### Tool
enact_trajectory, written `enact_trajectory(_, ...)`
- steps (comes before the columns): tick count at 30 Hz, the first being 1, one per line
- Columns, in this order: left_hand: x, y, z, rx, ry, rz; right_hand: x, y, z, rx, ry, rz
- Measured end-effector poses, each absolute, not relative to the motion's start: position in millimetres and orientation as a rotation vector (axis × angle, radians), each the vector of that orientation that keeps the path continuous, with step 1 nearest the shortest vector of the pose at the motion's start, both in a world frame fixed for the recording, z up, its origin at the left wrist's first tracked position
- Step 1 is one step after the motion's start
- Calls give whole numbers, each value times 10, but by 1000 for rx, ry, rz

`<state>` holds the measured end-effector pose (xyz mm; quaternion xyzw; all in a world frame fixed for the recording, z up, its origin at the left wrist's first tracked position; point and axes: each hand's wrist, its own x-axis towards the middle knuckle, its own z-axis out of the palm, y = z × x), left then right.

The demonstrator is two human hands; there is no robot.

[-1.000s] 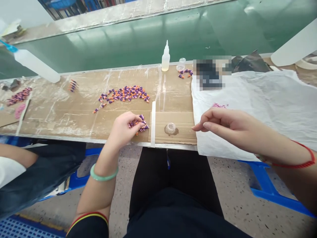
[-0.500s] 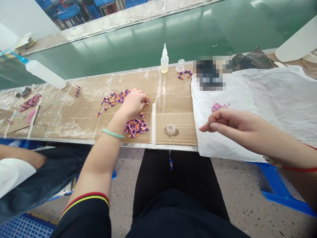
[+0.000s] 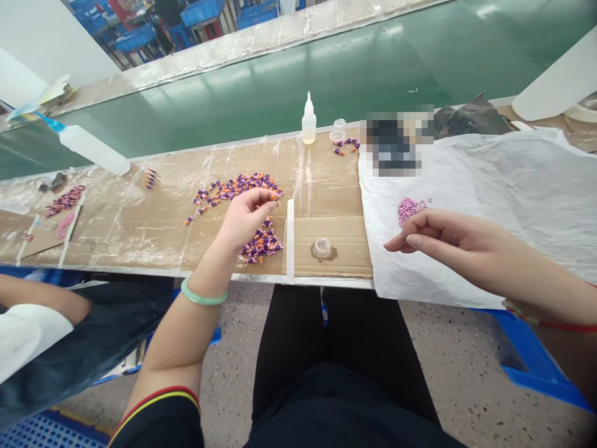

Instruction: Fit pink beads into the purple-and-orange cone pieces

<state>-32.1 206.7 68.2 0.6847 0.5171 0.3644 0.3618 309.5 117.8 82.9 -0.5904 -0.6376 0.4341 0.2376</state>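
Between the thumb and fingertips of my left hand is a small purple-and-orange figure, mostly covered by the fingers. Just beyond the hand spreads a loose pile of similar figures. A second pile lies nearer the table edge, partly behind my wrist. My right hand hovers over the white cloth with its fingers curled together; anything in them is too small to make out. Past its knuckles sits a heap of tiny pink pieces. A small clear glass dish stands on a cardboard piece between my hands.
A dropper bottle stands at the table's back edge, with a clear jar and several figures beside it. A large white bottle lies tilted at left. A co-worker's arm rests at far left. White cloth covers the right side.
My left hand has risen from the far pile and drawn back towards me, with a small figure in its fingertips. The right hand has kept nearly the same pose.
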Motion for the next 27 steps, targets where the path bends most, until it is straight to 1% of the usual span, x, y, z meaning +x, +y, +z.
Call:
enact_trajectory(4,-216,1842,715,1461,1098,1067,3114,1134,839,-1650,-1700,1190)
enact_trajectory(8,-69,1671,780,1240,1015,1127,3148,1099,866,-1673,-1679,1183)
enact_trajectory(13,46,1492,840,1104,961,1087,3248,1053,840,-1691,-1613,1117)
enact_trajectory(17,84,1370,840,1079,1006,1013,3369,1049,783,-1584,-1574,1070)
enact_trajectory(20,123,1294,811,1064,1008,985,3496,1128,674,-1597,-1626,889)
enact_trajectory(23,190,1222,779,1091,1041,1041,3623,1260,507,-1660,-1854,496)
enact_trajectory(27,260,1126,740,1095,1061,1100,3664,1397,312,-1631,-1971,385)
